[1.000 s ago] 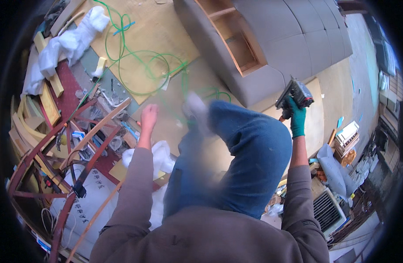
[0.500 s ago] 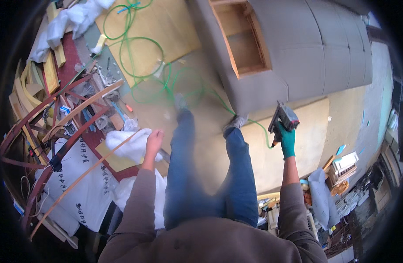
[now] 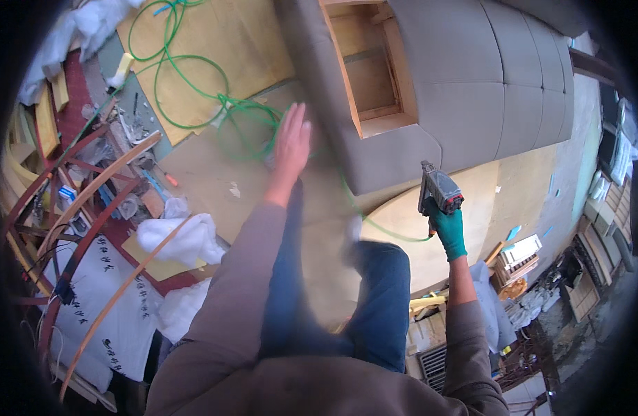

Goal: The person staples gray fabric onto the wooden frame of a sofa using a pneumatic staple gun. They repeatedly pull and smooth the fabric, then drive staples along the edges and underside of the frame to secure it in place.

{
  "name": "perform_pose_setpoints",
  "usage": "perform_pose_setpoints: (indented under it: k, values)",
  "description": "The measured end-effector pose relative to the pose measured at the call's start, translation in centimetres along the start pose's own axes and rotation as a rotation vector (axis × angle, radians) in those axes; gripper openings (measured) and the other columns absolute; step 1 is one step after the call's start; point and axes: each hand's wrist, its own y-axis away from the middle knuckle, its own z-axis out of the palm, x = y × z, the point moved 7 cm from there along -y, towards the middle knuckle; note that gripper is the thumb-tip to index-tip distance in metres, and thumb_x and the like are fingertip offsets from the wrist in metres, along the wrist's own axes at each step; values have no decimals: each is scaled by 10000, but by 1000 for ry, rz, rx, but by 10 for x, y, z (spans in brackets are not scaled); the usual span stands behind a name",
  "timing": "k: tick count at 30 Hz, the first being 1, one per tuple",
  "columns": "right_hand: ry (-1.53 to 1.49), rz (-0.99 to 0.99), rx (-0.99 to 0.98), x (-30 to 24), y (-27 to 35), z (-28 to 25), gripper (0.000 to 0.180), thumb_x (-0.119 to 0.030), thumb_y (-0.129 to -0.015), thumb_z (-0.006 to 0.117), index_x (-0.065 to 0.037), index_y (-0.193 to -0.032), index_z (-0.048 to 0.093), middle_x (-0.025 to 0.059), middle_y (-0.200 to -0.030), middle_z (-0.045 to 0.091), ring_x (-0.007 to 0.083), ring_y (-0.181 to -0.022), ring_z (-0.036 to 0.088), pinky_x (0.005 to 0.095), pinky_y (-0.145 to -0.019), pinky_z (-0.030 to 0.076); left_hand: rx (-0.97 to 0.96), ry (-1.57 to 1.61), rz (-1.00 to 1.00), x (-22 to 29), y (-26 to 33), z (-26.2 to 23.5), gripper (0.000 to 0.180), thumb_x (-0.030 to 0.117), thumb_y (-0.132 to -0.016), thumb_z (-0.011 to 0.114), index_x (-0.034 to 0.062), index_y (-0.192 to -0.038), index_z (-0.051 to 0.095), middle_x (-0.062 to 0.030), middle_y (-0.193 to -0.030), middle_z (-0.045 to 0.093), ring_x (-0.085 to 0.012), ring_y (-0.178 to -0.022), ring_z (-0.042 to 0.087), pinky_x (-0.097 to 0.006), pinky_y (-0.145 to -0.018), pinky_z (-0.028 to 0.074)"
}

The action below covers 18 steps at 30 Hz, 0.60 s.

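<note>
My left hand [image 3: 290, 143] is bare, fingers spread, and reaches out toward the near corner of a grey upholstered sofa frame [image 3: 464, 90] lying on the floor. It holds nothing. My right hand [image 3: 447, 229] wears a green glove and grips a grey pneumatic staple gun [image 3: 437, 188] with a red tip. A green air hose [image 3: 194, 76] runs from the gun across the floor in loops. The sofa's open wooden side box [image 3: 360, 66] faces up. My legs in blue jeans [image 3: 374, 305] stand below.
Curved wooden strips and frame parts [image 3: 90, 201] pile at the left, with white wadding [image 3: 184, 239] and white printed sacks [image 3: 118, 305]. Brown board sheets [image 3: 215, 180] cover the floor. Boxes, a metal grille and clutter [image 3: 520, 263] lie at the right.
My left hand rose from near the white wadding and reached forward to the sofa's corner. My view moved closer to the sofa. My right hand kept hold of the staple gun.
</note>
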Motion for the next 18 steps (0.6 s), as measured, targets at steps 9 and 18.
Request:
perform_pose_setpoints:
  k: [9,18]
  values:
    - [-180,89,-461,-103,-31,25,344,-168,-994,761,44,-1263,725,75,-1035,771,140,-849,734,294,-735,606,233,181,34,-8,-101,79,622,276,-1146,519,93,-1723,380,-230,-1786,327,-411,-1653,303,-490,-1332,282]
    - [-218,60,-719,-93,-135,39,326,-164,-1024,741,52,-1265,711,90,-1068,776,157,-865,741,299,-790,596,369,284,46,-11,-80,127,601,253,-1170,459,107,-1741,340,-246,-1814,240,-422,-1674,247,-470,-1351,249]
